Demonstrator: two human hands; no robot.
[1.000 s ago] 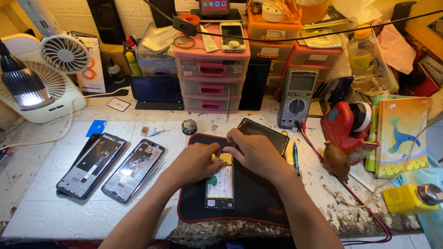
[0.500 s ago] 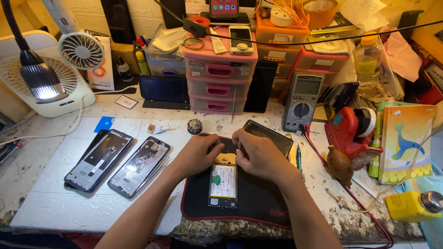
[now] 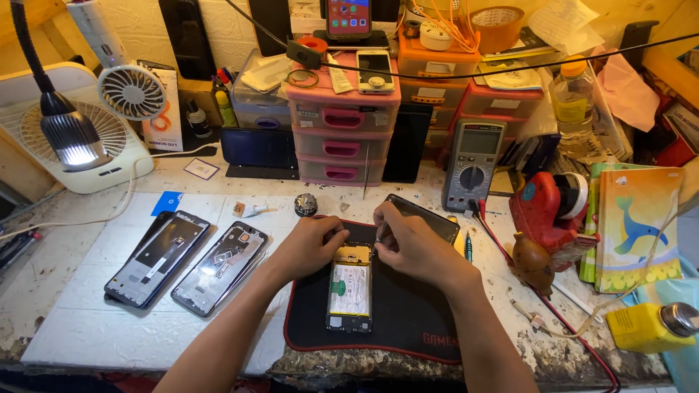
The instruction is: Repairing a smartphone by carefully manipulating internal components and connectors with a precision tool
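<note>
black mat (image 3: 408, 320) on the tiled bench | opened phone (image 3: 349, 289) flat at the mat's centre, its top end under both hands | left hand (image 3: 309, 244) curled, fingertips pressing phone's top edge | right hand (image 3: 411, 240) pinching a thin tool (image 3: 378, 234), tip at phone's top

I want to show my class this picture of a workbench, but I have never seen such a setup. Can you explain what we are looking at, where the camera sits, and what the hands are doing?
No machine works here: a person uses two bare hands. The one picture comes from a camera worn on the head, looking down at a tiled bench.

On a black mat lies an opened phone, its insides showing. The left hand rests at its top edge; the right hand pinches something small there, too small to identify.

To the left lie two more opened phone shells. Behind stand pink drawers, a grey multimeter, a white fan and a lit lamp.
</note>
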